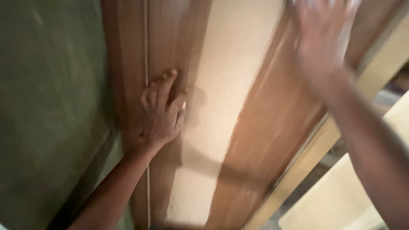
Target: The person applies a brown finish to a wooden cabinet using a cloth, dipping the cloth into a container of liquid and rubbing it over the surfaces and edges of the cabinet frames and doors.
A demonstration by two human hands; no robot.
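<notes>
From the head camera, a tall wooden door panel (238, 106) fills the middle of the picture, with brown wood-grain bands running down each side of a pale cream strip. The left hand (162, 113) lies flat against the panel's left brown band, fingers spread and pointing up, gripping nothing. The right hand (321, 34) is raised over the panel's upper right part, palm open and fingers apart, badly blurred; whether it touches the wood cannot be told. The two hands are well apart, one on each side of the cream strip. Left of the panel stands a dull green wall (47, 106). Right of the panel, pale wooden boards (341, 200) lie lower down.
</notes>
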